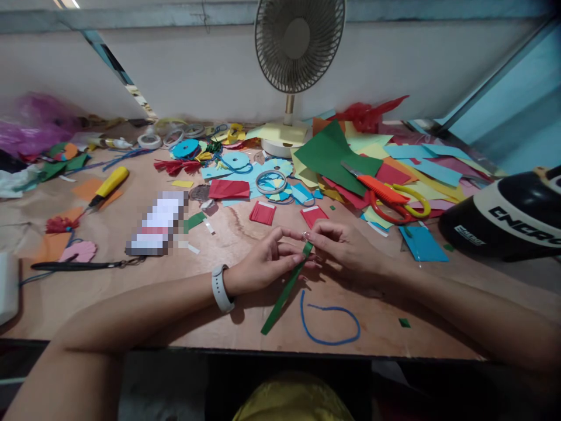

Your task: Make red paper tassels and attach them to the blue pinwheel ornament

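Note:
Between my two hands is a narrow green paper strip (284,296), its long end slanting down toward the table's front edge. My left hand (267,257), with a pale watch on the wrist, pinches the strip from the left. My right hand (339,248) has its thumb and fingers closed at the strip's upper end, where something small and shiny shows that I cannot make out. Just below the hands a blue cord (331,342) lies in an open loop on the wooden table (197,327). Two red folded pieces (263,213) lie beyond the hands.
A phone (158,222) and a yellow-handled cutter (109,184) lie left. Scissors (412,202) rest on coloured paper (342,152) at the back right. A black tumbler (504,216) is at the right, a fan (300,41) at the back.

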Action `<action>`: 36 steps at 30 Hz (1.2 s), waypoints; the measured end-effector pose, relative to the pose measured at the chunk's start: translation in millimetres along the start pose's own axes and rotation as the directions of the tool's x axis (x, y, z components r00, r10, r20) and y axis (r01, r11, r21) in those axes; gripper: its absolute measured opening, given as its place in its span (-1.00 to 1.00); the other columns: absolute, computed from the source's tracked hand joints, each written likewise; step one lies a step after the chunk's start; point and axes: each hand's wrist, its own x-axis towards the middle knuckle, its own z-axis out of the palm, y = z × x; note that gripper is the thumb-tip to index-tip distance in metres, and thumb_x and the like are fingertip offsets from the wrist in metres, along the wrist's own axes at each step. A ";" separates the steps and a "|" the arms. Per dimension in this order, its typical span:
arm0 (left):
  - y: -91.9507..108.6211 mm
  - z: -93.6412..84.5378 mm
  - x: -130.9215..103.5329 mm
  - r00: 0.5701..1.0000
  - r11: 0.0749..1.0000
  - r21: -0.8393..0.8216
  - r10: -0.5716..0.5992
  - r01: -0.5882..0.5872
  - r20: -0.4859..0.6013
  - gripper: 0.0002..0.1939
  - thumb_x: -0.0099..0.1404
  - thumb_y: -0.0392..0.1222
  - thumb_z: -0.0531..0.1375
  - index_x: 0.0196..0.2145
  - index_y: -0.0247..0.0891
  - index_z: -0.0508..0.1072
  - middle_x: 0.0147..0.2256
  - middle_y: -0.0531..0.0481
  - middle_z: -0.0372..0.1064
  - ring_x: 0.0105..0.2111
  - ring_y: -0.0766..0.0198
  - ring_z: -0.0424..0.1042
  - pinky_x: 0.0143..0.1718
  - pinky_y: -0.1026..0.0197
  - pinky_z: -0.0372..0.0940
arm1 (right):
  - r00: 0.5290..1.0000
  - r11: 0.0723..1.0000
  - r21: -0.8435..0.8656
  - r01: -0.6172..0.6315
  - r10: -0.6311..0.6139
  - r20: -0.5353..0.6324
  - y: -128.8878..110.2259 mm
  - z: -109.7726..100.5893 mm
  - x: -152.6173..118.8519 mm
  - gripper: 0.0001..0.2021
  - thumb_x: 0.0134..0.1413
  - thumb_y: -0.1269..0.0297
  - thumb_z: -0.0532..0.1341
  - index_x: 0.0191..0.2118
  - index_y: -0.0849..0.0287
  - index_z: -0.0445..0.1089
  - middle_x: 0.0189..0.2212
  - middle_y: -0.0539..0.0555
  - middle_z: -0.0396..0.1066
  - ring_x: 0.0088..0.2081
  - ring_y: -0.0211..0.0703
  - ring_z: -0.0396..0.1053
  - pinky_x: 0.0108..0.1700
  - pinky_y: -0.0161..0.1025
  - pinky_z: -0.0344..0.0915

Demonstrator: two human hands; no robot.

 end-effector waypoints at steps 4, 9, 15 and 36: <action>-1.3 -0.4 -0.8 1.000 0.999 -0.031 -0.013 0.013 -0.001 -0.55 0.30 -0.13 0.38 0.01 -0.19 0.26 -0.02 -0.22 0.53 -0.01 0.03 0.57 -0.13 0.04 0.52 | 1.000 0.999 -0.045 0.003 -0.004 -0.022 -3.8 -2.9 0.1 -0.56 0.21 -0.12 0.25 -0.45 0.16 0.32 -0.55 -0.06 0.27 -0.52 -0.30 0.20 -0.49 -0.31 0.15; -0.2 -0.4 -1.5 1.000 1.000 -0.011 -0.007 0.007 -0.011 -0.53 0.26 -0.15 0.41 0.00 -0.20 0.28 -0.03 -0.22 0.55 -0.04 0.02 0.59 -0.08 0.00 0.50 | 0.999 0.994 -0.102 0.027 -0.030 -0.034 -8.2 -4.2 0.1 -0.57 0.18 -0.12 0.27 -0.47 0.17 0.36 -0.54 -0.03 0.32 -0.51 -0.29 0.24 -0.51 -0.31 0.16; 3.9 2.2 -1.3 0.998 0.999 0.022 -0.047 0.048 -0.036 -0.51 0.23 -0.12 0.43 0.01 -0.20 0.30 -0.04 -0.23 0.56 -0.07 0.06 0.60 -0.10 0.05 0.47 | 0.997 0.995 -0.096 0.015 -0.022 -0.068 -2.6 -3.8 0.3 -0.58 0.17 -0.13 0.27 -0.45 0.16 0.37 -0.54 -0.01 0.35 -0.49 -0.24 0.28 -0.50 -0.29 0.17; -8.4 3.0 0.0 0.996 0.996 -0.036 -0.084 0.084 0.008 -0.63 0.27 0.03 0.39 -0.22 -0.36 0.49 -0.21 -0.15 0.54 -0.21 0.15 0.58 -0.02 -0.05 0.46 | 0.984 0.951 -0.268 0.152 -0.170 -0.046 -4.2 -6.7 1.6 -0.59 0.21 -0.06 0.27 -0.50 0.16 0.41 -0.55 -0.02 0.32 -0.46 -0.24 0.22 -0.42 -0.25 0.12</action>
